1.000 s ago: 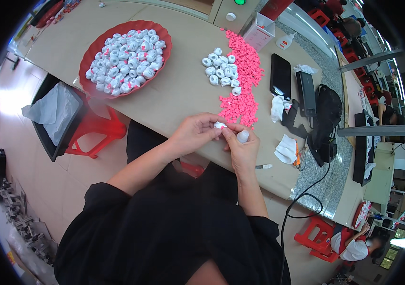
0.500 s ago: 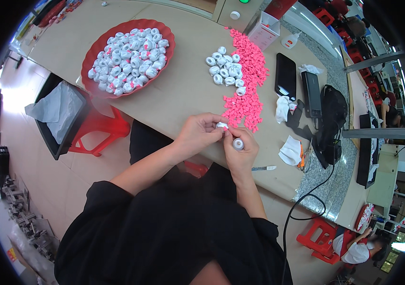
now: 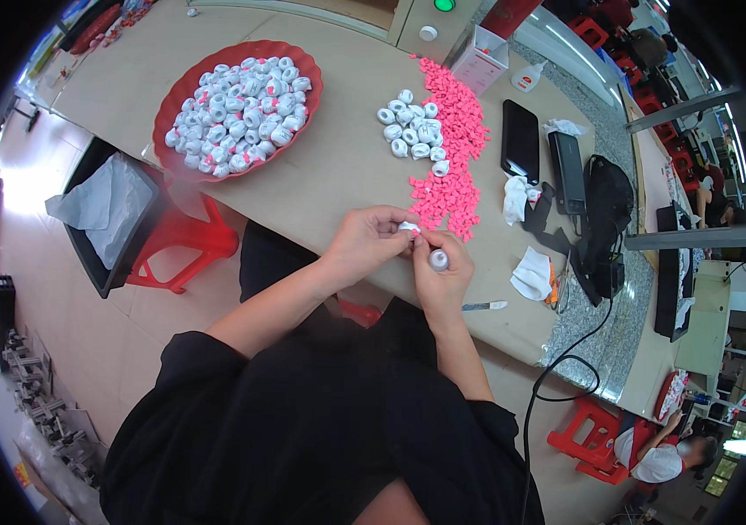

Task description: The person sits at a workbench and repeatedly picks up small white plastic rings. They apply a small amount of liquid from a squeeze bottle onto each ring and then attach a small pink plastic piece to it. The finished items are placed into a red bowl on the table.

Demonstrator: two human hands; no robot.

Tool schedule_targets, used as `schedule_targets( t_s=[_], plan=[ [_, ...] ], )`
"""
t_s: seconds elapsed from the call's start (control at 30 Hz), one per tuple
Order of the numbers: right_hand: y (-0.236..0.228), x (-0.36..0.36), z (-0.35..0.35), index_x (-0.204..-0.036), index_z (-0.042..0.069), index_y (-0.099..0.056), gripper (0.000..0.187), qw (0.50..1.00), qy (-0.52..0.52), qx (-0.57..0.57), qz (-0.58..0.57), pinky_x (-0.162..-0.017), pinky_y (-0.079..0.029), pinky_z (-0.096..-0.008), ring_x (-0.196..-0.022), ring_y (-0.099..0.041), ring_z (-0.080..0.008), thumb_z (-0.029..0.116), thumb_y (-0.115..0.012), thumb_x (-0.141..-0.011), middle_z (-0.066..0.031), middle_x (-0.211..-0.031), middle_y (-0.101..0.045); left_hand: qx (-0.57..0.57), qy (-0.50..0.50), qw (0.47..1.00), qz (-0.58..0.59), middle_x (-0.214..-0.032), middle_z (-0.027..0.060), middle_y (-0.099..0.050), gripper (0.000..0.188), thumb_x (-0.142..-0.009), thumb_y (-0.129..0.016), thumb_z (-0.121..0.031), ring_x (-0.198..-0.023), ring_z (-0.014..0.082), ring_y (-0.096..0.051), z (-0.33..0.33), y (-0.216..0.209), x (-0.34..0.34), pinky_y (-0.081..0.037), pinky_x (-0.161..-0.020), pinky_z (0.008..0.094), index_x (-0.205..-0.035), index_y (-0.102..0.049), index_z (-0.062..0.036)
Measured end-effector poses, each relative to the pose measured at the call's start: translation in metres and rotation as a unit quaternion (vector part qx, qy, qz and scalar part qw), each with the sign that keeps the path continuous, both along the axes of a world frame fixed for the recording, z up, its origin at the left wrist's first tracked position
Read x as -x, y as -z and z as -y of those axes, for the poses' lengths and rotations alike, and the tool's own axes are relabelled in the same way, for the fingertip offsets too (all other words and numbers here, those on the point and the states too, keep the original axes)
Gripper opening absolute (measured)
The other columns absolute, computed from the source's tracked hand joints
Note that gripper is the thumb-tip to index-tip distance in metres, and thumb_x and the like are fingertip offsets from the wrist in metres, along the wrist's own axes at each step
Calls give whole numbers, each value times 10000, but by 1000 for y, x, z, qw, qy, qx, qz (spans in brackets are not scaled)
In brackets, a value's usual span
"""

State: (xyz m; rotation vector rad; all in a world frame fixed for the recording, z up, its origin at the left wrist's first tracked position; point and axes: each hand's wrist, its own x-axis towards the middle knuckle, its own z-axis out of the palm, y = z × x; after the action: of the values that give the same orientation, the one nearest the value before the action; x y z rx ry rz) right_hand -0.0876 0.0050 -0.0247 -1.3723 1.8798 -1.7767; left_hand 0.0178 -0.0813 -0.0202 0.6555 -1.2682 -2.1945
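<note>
Close to the table's near edge, my left hand pinches a small white rounded piece with a spot of pink on it. My right hand meets it there, its thumb and fingertips closed at the pink spot. Tucked in that same hand is a small white bottle, its round end facing up; the rest is hidden by the fingers. Just beyond both hands lies a long heap of small pink pieces. Beside the heap sits a cluster of similar white pieces.
A red scalloped tray full of white pieces with pink bits stands far left. To the right lie a black phone, a black case, a cable, crumpled tissue and a small brush-like tool. A red stool holds a black bin.
The whole view has shifted slightly. Both hands keep nearly the same pose around the white piece, with only small finger movement.
</note>
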Motion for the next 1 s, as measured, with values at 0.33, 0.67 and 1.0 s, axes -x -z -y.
schedule_targets(
  t_s=[0.33,0.67,1.0],
  plan=[
    [-9,-6,-1,-832,-15,-609,83,999,-5,-6,-47,-588,-419,-243,-625,-531,-130,-19,-626,-750,-74,-720,-567,2,17,1000,4,-856,84,-621,219,-846,-552,-21,-737,98,-595,1,-4,-5,-496,-682,222,-1049,-547,61],
    [-4,12,-8,-1072,-14,-448,297,958,-46,43,278,-647,-447,-239,-684,-506,-108,16,-586,-810,-35,-853,-503,565,-418,636,318,-956,94,-589,209,-766,-644,-105,-785,172,-536,94,-54,-69,-450,-695,295,-968,-635,-55],
    [-16,9,-14,-1065,-20,-482,249,914,-89,57,392,-601,-427,-237,-712,-547,-124,58,-573,-848,-78,-891,-552,650,-144,686,293,-935,123,-571,215,-760,-618,-119,-898,298,-518,80,-12,29,-431,-769,382,-941,-588,-6]
  ],
)
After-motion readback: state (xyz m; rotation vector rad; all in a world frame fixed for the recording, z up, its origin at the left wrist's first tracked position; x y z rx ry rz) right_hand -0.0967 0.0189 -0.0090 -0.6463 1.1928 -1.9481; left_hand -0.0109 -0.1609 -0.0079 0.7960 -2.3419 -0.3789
